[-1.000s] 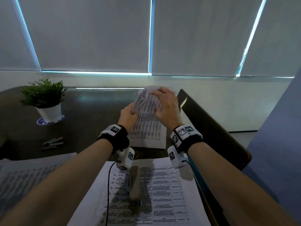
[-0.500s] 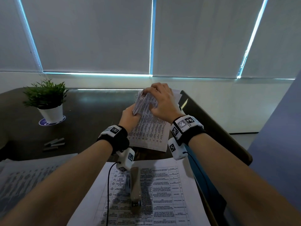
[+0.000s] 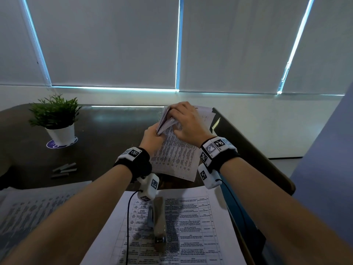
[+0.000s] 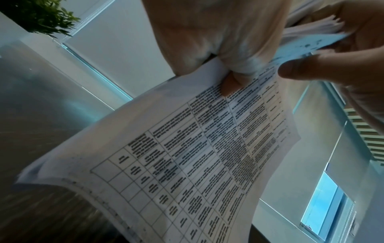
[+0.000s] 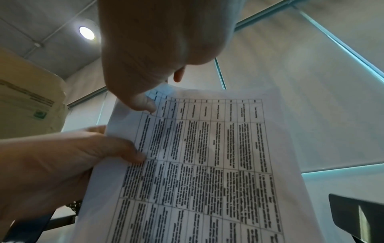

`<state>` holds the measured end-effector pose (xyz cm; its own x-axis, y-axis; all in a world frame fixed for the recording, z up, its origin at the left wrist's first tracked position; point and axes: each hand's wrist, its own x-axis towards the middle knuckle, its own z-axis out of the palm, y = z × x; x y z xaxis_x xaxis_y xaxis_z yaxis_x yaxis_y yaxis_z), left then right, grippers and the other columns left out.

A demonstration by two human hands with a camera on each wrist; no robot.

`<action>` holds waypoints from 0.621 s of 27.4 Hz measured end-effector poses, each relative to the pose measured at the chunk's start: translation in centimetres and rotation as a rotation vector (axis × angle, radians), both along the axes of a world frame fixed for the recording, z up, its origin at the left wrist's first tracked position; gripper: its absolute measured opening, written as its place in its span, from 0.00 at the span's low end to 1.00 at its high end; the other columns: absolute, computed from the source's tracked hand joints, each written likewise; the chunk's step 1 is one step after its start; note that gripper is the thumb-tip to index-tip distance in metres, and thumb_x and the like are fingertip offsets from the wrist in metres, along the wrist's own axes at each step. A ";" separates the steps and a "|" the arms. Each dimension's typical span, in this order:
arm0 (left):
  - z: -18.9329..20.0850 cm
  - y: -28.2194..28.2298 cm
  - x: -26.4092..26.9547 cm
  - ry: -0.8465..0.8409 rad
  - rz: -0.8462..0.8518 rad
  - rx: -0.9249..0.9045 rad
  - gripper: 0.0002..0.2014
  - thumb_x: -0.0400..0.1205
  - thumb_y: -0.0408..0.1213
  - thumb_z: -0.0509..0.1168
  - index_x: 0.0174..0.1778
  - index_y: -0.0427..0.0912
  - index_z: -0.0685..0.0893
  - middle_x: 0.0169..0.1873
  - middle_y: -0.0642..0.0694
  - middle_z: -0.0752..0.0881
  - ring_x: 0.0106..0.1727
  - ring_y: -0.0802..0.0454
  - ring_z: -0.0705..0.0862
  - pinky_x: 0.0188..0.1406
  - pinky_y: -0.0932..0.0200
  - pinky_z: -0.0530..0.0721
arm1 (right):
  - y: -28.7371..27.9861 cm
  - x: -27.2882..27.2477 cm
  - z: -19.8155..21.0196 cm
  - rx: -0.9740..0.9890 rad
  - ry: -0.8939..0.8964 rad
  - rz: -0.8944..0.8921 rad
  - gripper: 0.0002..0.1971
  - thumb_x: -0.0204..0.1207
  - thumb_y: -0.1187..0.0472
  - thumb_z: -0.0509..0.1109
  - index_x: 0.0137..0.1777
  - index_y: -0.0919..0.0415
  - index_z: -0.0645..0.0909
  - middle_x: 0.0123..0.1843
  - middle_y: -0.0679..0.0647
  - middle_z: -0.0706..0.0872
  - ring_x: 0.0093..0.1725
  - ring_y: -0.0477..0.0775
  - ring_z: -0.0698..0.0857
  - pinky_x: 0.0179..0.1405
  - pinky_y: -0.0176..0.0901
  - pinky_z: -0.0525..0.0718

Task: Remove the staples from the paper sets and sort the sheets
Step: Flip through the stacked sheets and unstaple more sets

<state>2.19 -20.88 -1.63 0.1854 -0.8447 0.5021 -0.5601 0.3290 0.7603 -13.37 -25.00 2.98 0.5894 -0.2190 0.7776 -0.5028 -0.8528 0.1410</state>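
A: While both hands are up, start big: dark wooden table (image 3: 107, 134), with a flat printed sheet (image 3: 191, 222) at its near edge and a beige stapler-like tool (image 3: 159, 222) lying on it. Loose grey staple strips (image 3: 64, 170) far left.

B: And the stapled set of printed white paper sheets (image 3: 176, 153)?

A: Held above the table's far side, long axis running away from the person, near end hanging free.

B: Grips?

A: Left hand (image 3: 151, 137) pinches the left edge, thumb on top. Right hand (image 3: 186, 121) curls over the far corner, bending the stacked pages up.

B: So the staple corner lies nearer the right hand?

A: Likely; the staple itself isn't visible.
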 end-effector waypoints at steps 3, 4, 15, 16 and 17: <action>0.0 0.0 0.3 -0.014 -0.009 -0.014 0.13 0.74 0.18 0.57 0.34 0.42 0.73 0.27 0.51 0.73 0.31 0.55 0.68 0.28 0.65 0.68 | 0.4 0.1 0.5 0.025 0.021 -0.023 0.18 0.66 0.63 0.76 0.57 0.60 0.84 0.55 0.53 0.88 0.58 0.56 0.82 0.64 0.50 0.75; -0.1 0.0 0.4 -0.008 -0.016 -0.023 0.12 0.74 0.18 0.57 0.37 0.41 0.75 0.27 0.51 0.74 0.31 0.54 0.69 0.29 0.63 0.68 | 0.6 0.1 1.1 0.062 0.049 -0.047 0.16 0.67 0.62 0.76 0.56 0.58 0.84 0.54 0.52 0.88 0.56 0.56 0.83 0.63 0.49 0.76; -1.8 -1.8 4.0 0.239 0.014 0.053 0.06 0.79 0.30 0.69 0.51 0.41 0.84 0.38 0.47 0.87 0.38 0.54 0.86 0.40 0.60 0.87 | -4.6 -0.7 -1.6 0.632 0.114 -0.496 0.12 0.83 0.56 0.66 0.50 0.63 0.86 0.47 0.57 0.87 0.50 0.59 0.87 0.43 0.44 0.77; -2.3 -2.4 4.7 0.257 0.034 0.110 0.07 0.78 0.32 0.71 0.51 0.40 0.84 0.41 0.45 0.88 0.41 0.50 0.88 0.44 0.54 0.88 | -4.9 -0.1 -2.2 0.644 0.062 -0.489 0.12 0.83 0.57 0.66 0.49 0.63 0.87 0.46 0.58 0.87 0.48 0.61 0.87 0.41 0.44 0.78; -3.0 -3.1 5.7 0.234 0.058 0.154 0.08 0.78 0.33 0.72 0.52 0.40 0.84 0.43 0.43 0.89 0.43 0.48 0.88 0.47 0.50 0.88 | -5.3 0.7 -2.8 0.661 0.022 -0.476 0.11 0.82 0.57 0.67 0.49 0.64 0.88 0.45 0.59 0.88 0.47 0.62 0.87 0.42 0.45 0.80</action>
